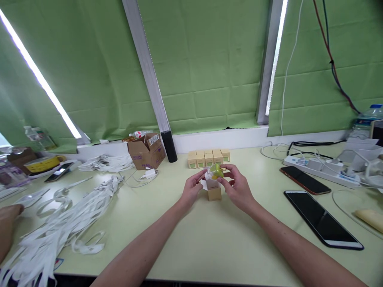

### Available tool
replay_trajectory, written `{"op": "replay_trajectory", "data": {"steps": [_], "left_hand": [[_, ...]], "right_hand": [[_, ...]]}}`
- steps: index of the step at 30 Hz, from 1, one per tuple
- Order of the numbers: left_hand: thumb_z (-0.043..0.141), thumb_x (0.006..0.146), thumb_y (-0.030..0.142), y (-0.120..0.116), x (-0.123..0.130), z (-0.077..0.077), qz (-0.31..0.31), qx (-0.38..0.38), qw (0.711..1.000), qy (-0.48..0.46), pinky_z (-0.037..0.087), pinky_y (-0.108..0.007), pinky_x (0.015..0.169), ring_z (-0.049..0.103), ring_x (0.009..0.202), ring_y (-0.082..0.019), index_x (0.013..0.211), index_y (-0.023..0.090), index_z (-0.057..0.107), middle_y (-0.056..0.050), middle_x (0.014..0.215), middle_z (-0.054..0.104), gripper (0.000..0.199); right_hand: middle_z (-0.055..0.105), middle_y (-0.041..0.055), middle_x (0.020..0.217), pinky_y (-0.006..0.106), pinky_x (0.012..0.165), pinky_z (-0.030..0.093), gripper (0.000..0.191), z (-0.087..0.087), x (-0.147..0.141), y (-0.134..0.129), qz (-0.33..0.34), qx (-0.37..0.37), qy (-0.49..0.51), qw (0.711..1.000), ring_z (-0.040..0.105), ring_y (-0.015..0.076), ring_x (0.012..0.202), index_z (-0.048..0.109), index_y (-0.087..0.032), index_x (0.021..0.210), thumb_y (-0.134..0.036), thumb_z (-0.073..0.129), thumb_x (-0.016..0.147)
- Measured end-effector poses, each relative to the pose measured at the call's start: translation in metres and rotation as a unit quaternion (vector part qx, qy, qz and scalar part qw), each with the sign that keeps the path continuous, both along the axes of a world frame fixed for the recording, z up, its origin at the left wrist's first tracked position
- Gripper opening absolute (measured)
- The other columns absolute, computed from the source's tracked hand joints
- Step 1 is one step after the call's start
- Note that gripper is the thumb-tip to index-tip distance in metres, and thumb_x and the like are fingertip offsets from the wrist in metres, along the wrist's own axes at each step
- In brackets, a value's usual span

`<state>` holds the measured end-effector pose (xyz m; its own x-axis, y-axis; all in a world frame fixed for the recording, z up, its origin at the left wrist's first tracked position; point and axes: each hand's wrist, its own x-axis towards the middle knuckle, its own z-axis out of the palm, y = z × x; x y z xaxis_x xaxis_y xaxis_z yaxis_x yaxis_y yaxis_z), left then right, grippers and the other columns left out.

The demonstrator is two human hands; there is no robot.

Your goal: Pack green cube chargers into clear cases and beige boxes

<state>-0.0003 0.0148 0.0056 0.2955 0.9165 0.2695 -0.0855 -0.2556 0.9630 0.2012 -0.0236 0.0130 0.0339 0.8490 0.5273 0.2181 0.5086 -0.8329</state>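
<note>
A small brown cardboard box (214,194) stands upright on the table in front of me, its top open. Just above it, my right hand (237,186) pinches a small green trinket (218,170) with a golden cord and what looks like clear wrapping. My left hand (192,189) is closed at the box's left side, its fingers at a white flap (204,184) and close to the wrapping. Whether the trinket's lower end is inside the box I cannot tell. Behind the hands, several small boxes (208,158) with green labels stand in a row.
To the left lie a heap of white straps (68,215), a white charger (150,173), a larger carton (146,151) and a black cylinder (169,146). Another person's hand (8,223) is at the far left. Two phones (323,219) and a power strip (321,170) lie at the right.
</note>
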Motion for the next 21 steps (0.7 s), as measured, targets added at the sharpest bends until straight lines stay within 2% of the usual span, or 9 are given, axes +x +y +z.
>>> {"op": "replay_trajectory", "data": {"steps": [3, 6, 9, 12, 14, 18, 21], "left_hand": [[0.058, 0.064, 0.016, 0.0014, -0.0008, -0.0005, -0.001, -0.013, 1.000, -0.005, 0.050, -0.035, 0.098, 0.065, 0.122, -0.029, 0.138, 0.015, 0.068, -0.011, 0.123, 0.075, 0.074], [0.058, 0.063, 0.016, 0.0011, -0.0006, 0.0004, -0.004, -0.024, 1.000, -0.009, 0.050, -0.035, 0.096, 0.065, 0.121, -0.028, 0.137, 0.015, 0.069, -0.012, 0.124, 0.075, 0.075], [0.057, 0.062, 0.016, -0.0007, 0.0002, 0.0024, -0.006, -0.028, 1.000, -0.011, 0.050, -0.035, 0.097, 0.065, 0.120, -0.028, 0.135, 0.016, 0.070, -0.011, 0.123, 0.076, 0.074], [0.057, 0.062, 0.015, -0.0021, 0.0003, 0.0037, -0.009, -0.033, 0.999, -0.016, 0.050, -0.036, 0.097, 0.065, 0.121, -0.029, 0.136, 0.017, 0.070, -0.011, 0.128, 0.074, 0.075], [0.058, 0.062, 0.015, -0.0022, -0.0002, 0.0036, -0.009, -0.035, 0.999, -0.017, 0.051, -0.036, 0.096, 0.066, 0.119, -0.029, 0.136, 0.016, 0.069, -0.012, 0.127, 0.074, 0.075], [0.057, 0.063, 0.016, -0.0010, -0.0009, 0.0019, -0.008, -0.037, 0.999, -0.013, 0.051, -0.036, 0.097, 0.067, 0.116, -0.028, 0.138, 0.016, 0.068, -0.010, 0.117, 0.075, 0.075], [0.057, 0.063, 0.017, -0.0004, -0.0004, 0.0010, -0.001, -0.035, 0.999, -0.013, 0.051, -0.036, 0.098, 0.067, 0.118, -0.029, 0.137, 0.016, 0.068, -0.010, 0.115, 0.075, 0.075]], "right_hand": [[0.071, 0.0076, 0.123, 0.028, 0.055, 0.052, 0.035, -0.0018, 0.0067, 0.0051, -0.041, -0.014, -0.024, 0.999, 0.075, 0.0232, 0.091, 0.055, -0.027, 0.123, -0.044, 0.064, 0.093], [0.070, 0.0063, 0.125, 0.029, 0.057, 0.052, 0.033, -0.0025, 0.0112, 0.0085, -0.048, -0.026, -0.039, 0.998, 0.074, 0.0203, 0.081, 0.054, -0.028, 0.123, -0.042, 0.061, 0.094], [0.070, 0.0058, 0.123, 0.031, 0.060, 0.053, 0.030, -0.0030, 0.0110, 0.0083, -0.038, -0.021, -0.086, 0.995, 0.074, 0.0216, 0.086, 0.055, -0.028, 0.123, -0.039, 0.059, 0.095], [0.073, 0.0040, 0.107, 0.034, 0.063, 0.054, 0.030, -0.0037, 0.0085, 0.0055, -0.033, -0.017, -0.148, 0.988, 0.072, 0.0229, 0.084, 0.057, -0.029, 0.124, -0.036, 0.057, 0.095], [0.073, 0.0033, 0.103, 0.035, 0.066, 0.055, 0.030, -0.0043, 0.0071, 0.0036, -0.032, -0.006, -0.179, 0.983, 0.071, 0.0225, 0.082, 0.058, -0.029, 0.125, -0.032, 0.056, 0.095], [0.072, 0.0057, 0.119, 0.036, 0.070, 0.055, 0.031, -0.0063, 0.0064, 0.0019, -0.031, 0.029, -0.219, 0.975, 0.069, 0.0217, 0.088, 0.058, -0.028, 0.124, -0.023, 0.054, 0.094], [0.072, 0.0070, 0.120, 0.035, 0.070, 0.055, 0.033, -0.0077, 0.0067, 0.0008, -0.032, 0.041, -0.258, 0.965, 0.068, 0.0232, 0.094, 0.060, -0.027, 0.123, -0.019, 0.057, 0.092]]}}
